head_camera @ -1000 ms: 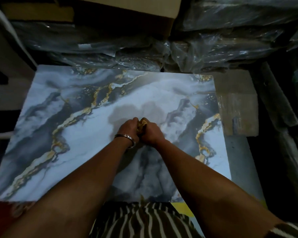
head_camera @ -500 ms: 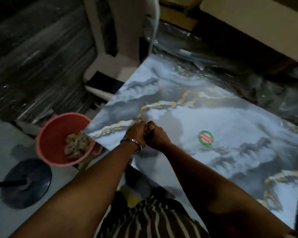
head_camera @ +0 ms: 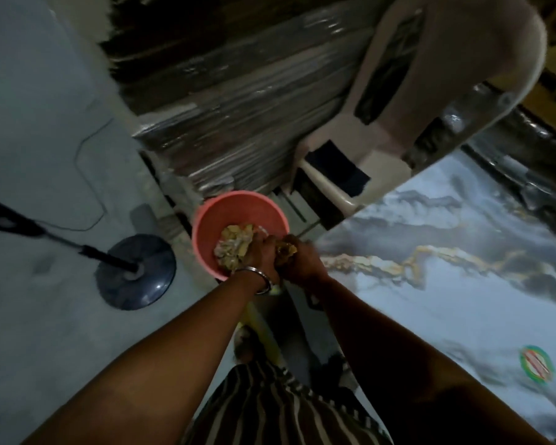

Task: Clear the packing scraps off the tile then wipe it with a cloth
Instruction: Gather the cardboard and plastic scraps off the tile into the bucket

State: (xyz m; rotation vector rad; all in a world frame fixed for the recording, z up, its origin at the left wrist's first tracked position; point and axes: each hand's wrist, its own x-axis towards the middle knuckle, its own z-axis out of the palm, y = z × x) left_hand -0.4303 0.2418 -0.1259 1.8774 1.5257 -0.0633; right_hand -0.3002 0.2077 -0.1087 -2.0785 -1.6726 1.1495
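Both hands met over the near rim of the pink bucket (head_camera: 206, 216), which sat by the tile's (head_camera: 463, 284) corner — handy for dumping. The left hand (head_camera: 260, 255) and right hand (head_camera: 302, 261) curled tightly around a wad of yellowish scraps (head_camera: 286, 250), bunched together so nothing dropped — more scraps lay inside.

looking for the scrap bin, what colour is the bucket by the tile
Salmon pink bucket, clearest in the head view.
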